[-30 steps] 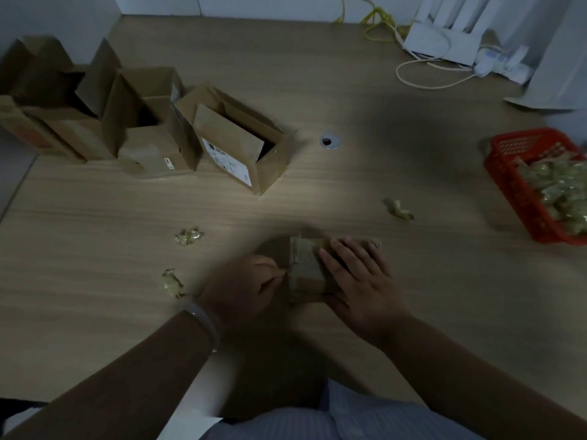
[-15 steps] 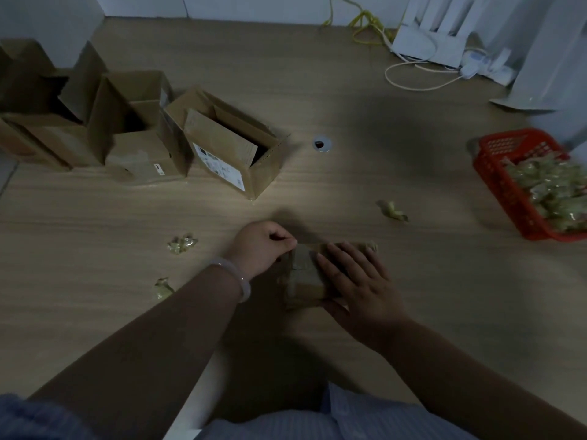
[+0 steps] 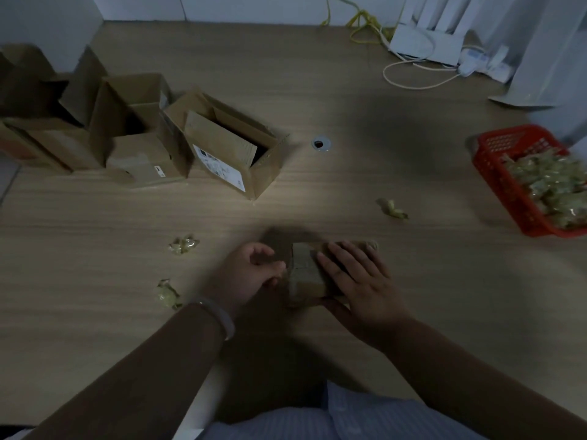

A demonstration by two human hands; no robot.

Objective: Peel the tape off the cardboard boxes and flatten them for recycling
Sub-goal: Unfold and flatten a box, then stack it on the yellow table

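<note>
The small taped cardboard box [image 3: 306, 276] is sat on the wooden table [image 3: 349, 185], front and centre just ahead of the person. It's being pinned flat by the right hand [image 3: 355, 281], with the fingers laid straight and spread over its top and the thumb tucked along the near side. The left hand [image 3: 251, 274] is curled against the box's left end, thumb tip touching the cardboard. Half a second back it was balled up off the far corner, so it's been brought in closer. Whether any tape is actually pinched can't be told, it's way too dark. The box and right hand haven't been shifted. Crumpled tape wads [image 3: 183, 245] are scattered around, opened boxes [image 3: 222, 147] are lined up far left, and a red basket [image 3: 505, 192] is parked at the right.
</note>
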